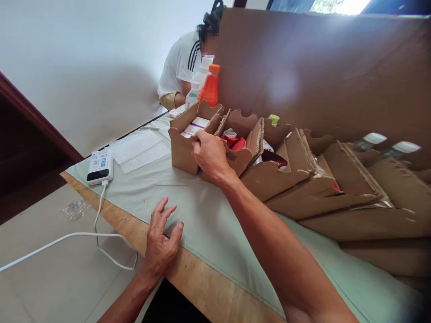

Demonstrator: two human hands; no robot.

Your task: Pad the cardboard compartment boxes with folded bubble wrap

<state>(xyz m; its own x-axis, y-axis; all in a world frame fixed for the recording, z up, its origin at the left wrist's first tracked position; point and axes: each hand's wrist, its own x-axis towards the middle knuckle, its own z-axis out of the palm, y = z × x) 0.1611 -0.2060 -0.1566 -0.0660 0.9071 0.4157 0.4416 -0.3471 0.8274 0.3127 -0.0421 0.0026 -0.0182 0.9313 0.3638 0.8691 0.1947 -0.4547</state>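
Observation:
My right hand reaches forward with curled fingers to the near rim of an open cardboard box; whether it grips the rim I cannot tell. Inside that box lie flat white packets with a purple stripe. My left hand rests open, fingers spread, on the table edge where the pale green cloth ends. A second cardboard box next to the first holds red items.
A row of cardboard boxes runs to the right before a tall cardboard sheet. An orange bottle and white bottles stand behind the boxes. A white power bank with a cable lies left. Another person sits at the far end.

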